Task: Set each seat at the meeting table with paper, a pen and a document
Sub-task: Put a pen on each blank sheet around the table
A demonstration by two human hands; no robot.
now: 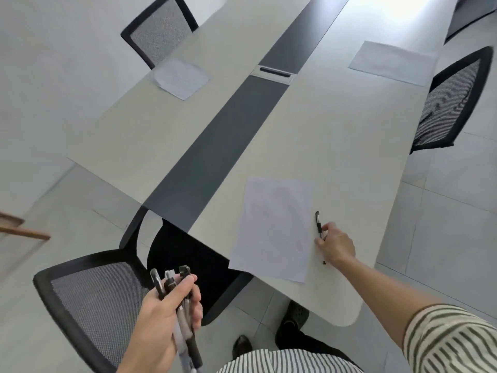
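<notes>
Left hand [164, 319] grips pens [172, 286], perhaps three

Right hand [336, 244] on pen [319, 224] beside paper [271, 228]

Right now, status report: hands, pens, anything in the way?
Left hand grips spare pens. Right hand holds one pen on table beside near sheet. Far sheets lack pens. Nothing in the way.

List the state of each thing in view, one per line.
Near white paper sheet: flat on pale table.
Right hand: pinches slim black pen beside that sheet.
Left hand: grips bundle of dark pens.
Far left white paper sheet: flat, no pen.
Far right white paper sheet: flat, no pen.
</notes>
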